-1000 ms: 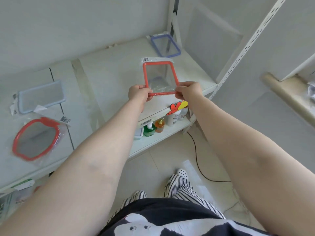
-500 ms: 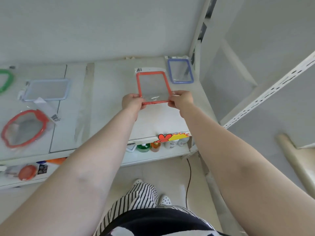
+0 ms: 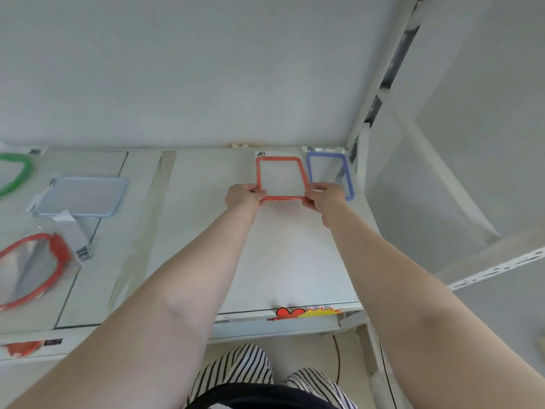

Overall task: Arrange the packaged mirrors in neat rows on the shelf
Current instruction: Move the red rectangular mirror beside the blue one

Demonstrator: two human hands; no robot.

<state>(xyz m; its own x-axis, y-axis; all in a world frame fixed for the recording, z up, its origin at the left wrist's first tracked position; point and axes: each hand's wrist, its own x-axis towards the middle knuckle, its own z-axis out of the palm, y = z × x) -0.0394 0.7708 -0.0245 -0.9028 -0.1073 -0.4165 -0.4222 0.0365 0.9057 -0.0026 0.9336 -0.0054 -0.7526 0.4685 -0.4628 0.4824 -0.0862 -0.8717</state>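
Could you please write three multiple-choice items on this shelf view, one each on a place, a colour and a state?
1. Where does the blue-framed mirror lie relative to the orange-framed mirror?
A. At its left
B. At its right, by the shelf's end
C. On the floor

2. What colour is the frame at the far left edge of the shelf?
A. Green
B. Yellow
C. Black

3. How is the orange-framed mirror held?
A. By one hand
B. By no hand
C. By both hands at its near corners

Answers:
1 B, since it sits beside the upright post.
2 A, as the green frame shows there.
3 C, as the left hand and right hand each grip a corner.
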